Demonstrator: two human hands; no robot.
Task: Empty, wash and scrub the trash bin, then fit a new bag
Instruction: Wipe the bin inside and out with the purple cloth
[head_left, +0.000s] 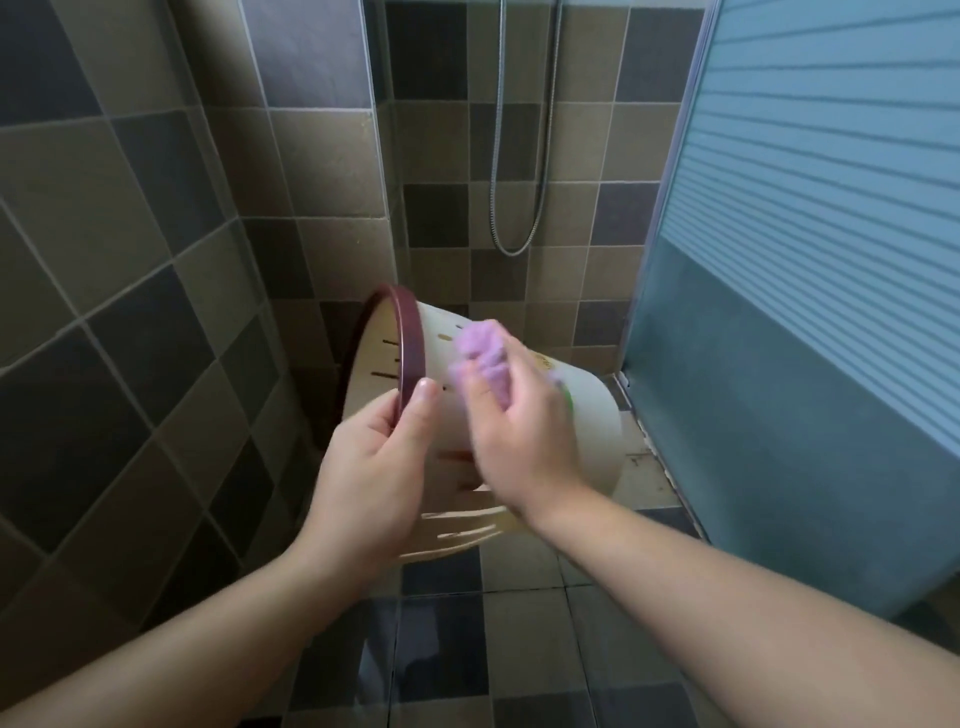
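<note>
No text, label or number can be read anywhere. A gold mark on the trash bin (587, 415), perhaps a logo, is too blurred to make out

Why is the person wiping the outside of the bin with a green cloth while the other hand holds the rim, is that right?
Nearly. The head view shows the cloth is purple, not green. The right hand does wipe it on the outside of the bin, and the left hand holds the dark red rim.

Both hands (374, 467) (519, 441) forward, fingers curled, gripping.
</note>
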